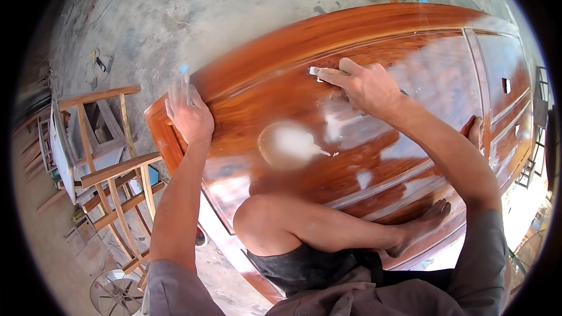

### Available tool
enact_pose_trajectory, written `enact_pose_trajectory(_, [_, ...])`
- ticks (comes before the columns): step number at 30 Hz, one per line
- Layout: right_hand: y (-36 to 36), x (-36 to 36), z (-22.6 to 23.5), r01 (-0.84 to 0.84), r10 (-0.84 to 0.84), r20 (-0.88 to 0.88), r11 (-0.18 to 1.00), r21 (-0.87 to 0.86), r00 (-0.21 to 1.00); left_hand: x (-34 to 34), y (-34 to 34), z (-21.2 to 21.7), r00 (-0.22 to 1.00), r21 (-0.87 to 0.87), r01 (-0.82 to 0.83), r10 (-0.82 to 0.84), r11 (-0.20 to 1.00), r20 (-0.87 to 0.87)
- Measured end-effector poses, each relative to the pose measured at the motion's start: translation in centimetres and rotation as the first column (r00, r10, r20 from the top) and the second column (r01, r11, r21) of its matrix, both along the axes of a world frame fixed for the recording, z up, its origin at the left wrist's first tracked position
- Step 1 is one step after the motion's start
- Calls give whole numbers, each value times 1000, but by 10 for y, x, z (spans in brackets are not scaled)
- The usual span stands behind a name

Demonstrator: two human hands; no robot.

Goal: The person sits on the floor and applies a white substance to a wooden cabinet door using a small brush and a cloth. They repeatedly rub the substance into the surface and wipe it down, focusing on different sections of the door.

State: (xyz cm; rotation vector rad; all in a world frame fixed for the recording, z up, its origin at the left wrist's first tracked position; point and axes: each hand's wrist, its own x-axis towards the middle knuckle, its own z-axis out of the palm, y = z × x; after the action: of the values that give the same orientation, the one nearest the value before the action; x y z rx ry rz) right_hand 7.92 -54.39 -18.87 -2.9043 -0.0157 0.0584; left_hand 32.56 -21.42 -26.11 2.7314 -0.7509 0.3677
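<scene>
My right hand (372, 88) is closed on a small pale scraper (314, 71), with the index finger stretched along it. Its tip is on the glossy red-brown wooden panel (257, 123), where bits of white paste show beside it. My left hand (192, 116) rests at the panel's left end. A thin pale strip with a blue end (184, 70) rises from between its fingers; that part is blurred. Between my hands and my knee lies a bright white patch (293, 145) with a pointed tail, too blurred to name.
I sit on the panel with one bent leg (328, 231) across it; another bare foot (476, 131) shows at its right. Wooden frames (114, 181) stand at the left, with a round metal fan-like thing (117, 294) below. Stained concrete floor (152, 23) lies beyond the far edge.
</scene>
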Motion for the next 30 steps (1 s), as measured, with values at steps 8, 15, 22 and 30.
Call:
enact_pose_trajectory(8, [-2, 2, 4, 48, -48, -31, 999, 0, 998, -1, -2, 3, 1000, -14, 4, -4, 1000, 22])
enact_pose_trajectory(15, [-20, -6, 13, 82, -91, -150, 995, -65, 985, -1, 2, 2, 1000, -26, 4, -4, 1000, 20])
enact_pose_trajectory(22, [-7, -3, 9, 1, -3, -56, 1000, -22, 998, 0, 4, 1, 1000, -24, 19, -19, 1000, -8])
enact_pose_trajectory(30, [-3, -12, 10, 30, -32, -30, 998, -47, 999, -2, -1, 3, 1000, -10, 16, -16, 1000, -5])
